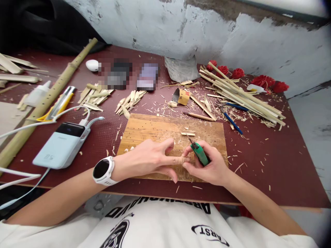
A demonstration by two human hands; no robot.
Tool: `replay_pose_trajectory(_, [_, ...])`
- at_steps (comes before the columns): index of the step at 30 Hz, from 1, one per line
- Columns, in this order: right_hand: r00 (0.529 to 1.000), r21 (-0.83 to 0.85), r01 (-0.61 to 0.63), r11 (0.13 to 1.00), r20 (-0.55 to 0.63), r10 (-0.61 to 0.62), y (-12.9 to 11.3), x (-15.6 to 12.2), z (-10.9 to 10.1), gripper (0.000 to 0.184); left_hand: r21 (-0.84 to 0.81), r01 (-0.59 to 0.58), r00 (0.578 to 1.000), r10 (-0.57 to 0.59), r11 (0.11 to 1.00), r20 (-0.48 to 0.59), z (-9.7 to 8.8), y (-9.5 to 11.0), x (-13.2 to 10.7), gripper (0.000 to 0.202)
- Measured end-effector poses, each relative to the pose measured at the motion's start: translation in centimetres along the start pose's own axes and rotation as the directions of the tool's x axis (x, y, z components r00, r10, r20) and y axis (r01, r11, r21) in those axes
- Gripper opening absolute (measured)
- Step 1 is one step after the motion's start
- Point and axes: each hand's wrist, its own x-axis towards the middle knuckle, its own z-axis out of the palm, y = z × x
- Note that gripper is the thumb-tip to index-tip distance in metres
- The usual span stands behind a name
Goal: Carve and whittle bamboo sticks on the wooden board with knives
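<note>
My left hand (152, 157), with a white watch (103, 170) on its wrist, is held over the wooden board (144, 127). Its fingers are spread and no object shows in it. One finger reaches across to my right hand (210, 167), whose thumb and fingertips touch that fingertip. The right hand is closed round a green-handled knife (201, 154), its narrow dark blade pointing up and to the left. Just beyond the blade, short split bamboo pieces (188, 133) lie on the board.
A power bank (60, 144) with cables, a utility knife (60, 105) and a long bamboo pole (59, 84) lie left. Bamboo slips (131, 101) and sandpaper (183, 96) are behind the board. Blue-handled pliers (232, 122), bamboo sticks (240, 91) and red flowers (263, 81) lie right.
</note>
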Motion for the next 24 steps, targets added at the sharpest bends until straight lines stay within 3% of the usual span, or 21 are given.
replay_pose_trajectory(7, [1.0,0.043,-0.015,0.999,0.017,0.014,-0.2,0.1,-0.2,0.044,-0.014,-0.031,0.996,0.03,0.999,-0.082,0.5,-0.3,-0.2,0.066])
replay_pose_trajectory(11, [0.999,0.125,0.008,0.992,0.035,-0.012,-0.1,0.2,0.0,0.05,-0.034,-0.029,0.998,0.027,0.999,-0.055,0.6,-0.2,-0.2,0.065])
replay_pose_trajectory(15, [0.999,0.195,-0.009,0.981,0.043,0.0,0.6,0.0,0.3,0.044,-0.064,-0.033,0.999,0.031,0.997,-0.033,0.5,-0.2,0.0,0.064])
replay_pose_trajectory(24, [0.995,0.127,0.03,0.991,-0.097,-0.018,0.4,-0.1,-0.1,0.04,-0.072,-0.024,0.999,0.021,0.997,-0.036,0.6,-0.6,-0.1,0.074])
